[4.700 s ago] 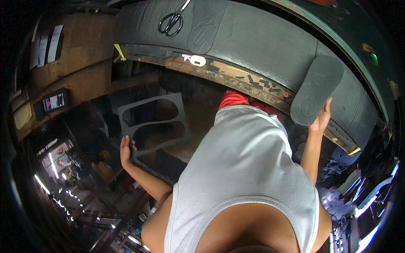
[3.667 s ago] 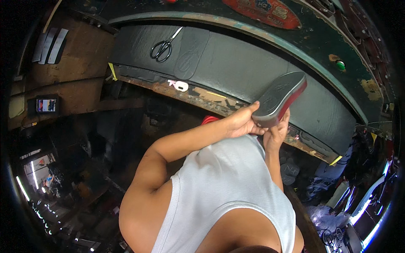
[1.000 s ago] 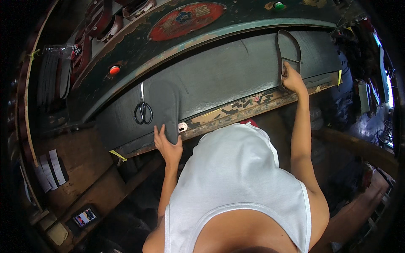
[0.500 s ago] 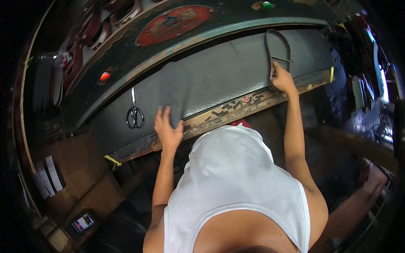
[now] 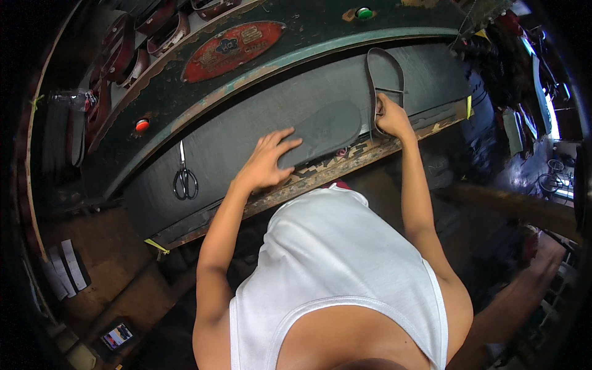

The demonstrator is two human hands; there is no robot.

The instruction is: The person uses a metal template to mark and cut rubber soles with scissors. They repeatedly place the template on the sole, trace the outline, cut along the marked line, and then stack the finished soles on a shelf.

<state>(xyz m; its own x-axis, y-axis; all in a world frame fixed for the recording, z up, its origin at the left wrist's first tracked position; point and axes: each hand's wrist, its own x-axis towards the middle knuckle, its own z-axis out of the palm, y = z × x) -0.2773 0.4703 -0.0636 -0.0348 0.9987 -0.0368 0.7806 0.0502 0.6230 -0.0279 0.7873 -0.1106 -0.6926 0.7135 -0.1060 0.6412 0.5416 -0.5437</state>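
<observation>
My left hand (image 5: pixel 270 159) has its fingers spread at the near end of a dark grey sole-shaped piece (image 5: pixel 333 123), which lies flat on the grey bed (image 5: pixel 154 206) of a green machine. My right hand (image 5: pixel 388 116) grips a sole-shaped metal cutting die (image 5: pixel 370 74) with a crossbar, standing on the right part of that bed, just beside the piece. Black-handled scissors (image 5: pixel 184 182) lie to the left of my left hand.
The machine's green beam (image 5: pixel 308 18) runs behind the bed, with red (image 5: pixel 142 125) and green (image 5: pixel 364 13) buttons. Dies sit on a rack (image 5: pixel 111 49) upper left. Small offcuts line the front ledge (image 5: pixel 296 182). A phone (image 5: pixel 116 336) rests on the lower-left wooden surface.
The grey piece has swung and slid rightward toward the die, with my left hand following. Some seconds earlier both hands held the sole-shaped object; now my right hand grips the die.
</observation>
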